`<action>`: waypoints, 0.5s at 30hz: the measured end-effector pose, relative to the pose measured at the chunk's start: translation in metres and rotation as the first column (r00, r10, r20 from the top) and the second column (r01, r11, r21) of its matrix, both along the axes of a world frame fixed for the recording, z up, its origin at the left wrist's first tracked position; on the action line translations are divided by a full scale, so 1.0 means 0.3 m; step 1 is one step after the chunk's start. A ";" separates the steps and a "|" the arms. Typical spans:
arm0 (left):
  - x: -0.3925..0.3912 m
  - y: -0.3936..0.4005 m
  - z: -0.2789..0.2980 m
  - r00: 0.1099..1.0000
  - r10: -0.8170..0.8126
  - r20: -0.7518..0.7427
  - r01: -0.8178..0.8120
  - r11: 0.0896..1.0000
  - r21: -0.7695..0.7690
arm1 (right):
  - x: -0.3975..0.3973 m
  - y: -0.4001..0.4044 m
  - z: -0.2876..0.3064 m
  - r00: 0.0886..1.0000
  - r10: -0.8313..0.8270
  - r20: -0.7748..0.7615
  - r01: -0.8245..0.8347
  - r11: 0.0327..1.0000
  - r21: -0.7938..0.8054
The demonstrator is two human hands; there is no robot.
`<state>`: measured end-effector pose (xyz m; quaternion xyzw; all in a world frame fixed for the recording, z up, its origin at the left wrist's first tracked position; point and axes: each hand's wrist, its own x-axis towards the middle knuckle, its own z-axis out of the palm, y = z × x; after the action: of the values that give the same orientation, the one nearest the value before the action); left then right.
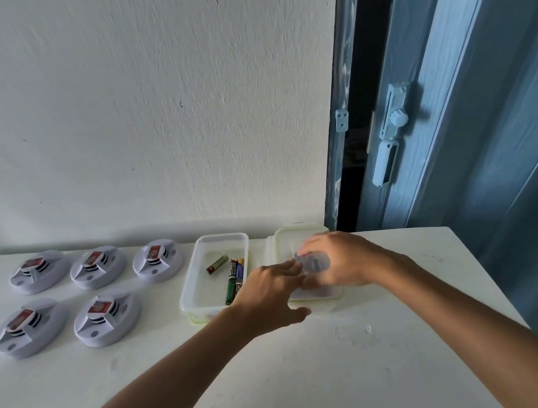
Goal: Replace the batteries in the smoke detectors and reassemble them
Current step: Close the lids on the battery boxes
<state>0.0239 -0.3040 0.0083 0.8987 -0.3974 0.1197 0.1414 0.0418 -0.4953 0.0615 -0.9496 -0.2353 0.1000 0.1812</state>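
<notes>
1. The light is soft and dim with a cool, bluish cast; nothing glares.
2. The wall point(142, 100) is brighter at the right, darker toward the far left.
3. Faint shadows lie under the right hand point(334, 260) and left hand point(273, 293) on the tabletop point(284, 374).
4. Motion blur smears the wall texture and both hands.
5. Wide-angle distortion tilts the door point(471, 106) at the right edge.
</notes>
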 end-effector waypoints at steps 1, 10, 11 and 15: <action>0.003 0.006 0.000 0.999 0.000 -0.037 -0.001 1.000 -0.018 | 0.024 0.012 0.002 0.996 0.021 -0.087 -0.020 1.000 0.020; 0.005 0.032 0.027 0.995 0.052 -0.086 -0.041 0.992 0.115 | 0.125 -0.036 -0.089 0.998 -0.044 0.036 0.047 0.995 -0.083; 0.007 0.036 0.029 0.995 0.085 -0.059 -0.075 0.985 0.155 | 0.114 -0.057 -0.103 0.996 -0.050 0.068 0.057 0.993 -0.106; 0.023 0.037 0.065 0.970 0.238 -0.053 -0.213 0.934 0.287 | 0.046 -0.120 -0.093 0.980 -0.092 0.177 0.127 0.973 -0.195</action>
<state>0.0309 -0.2931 0.0278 0.9536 -0.2981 0.0386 0.0158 0.0556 -0.5313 0.0335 -0.9798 -0.1851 0.0336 0.0671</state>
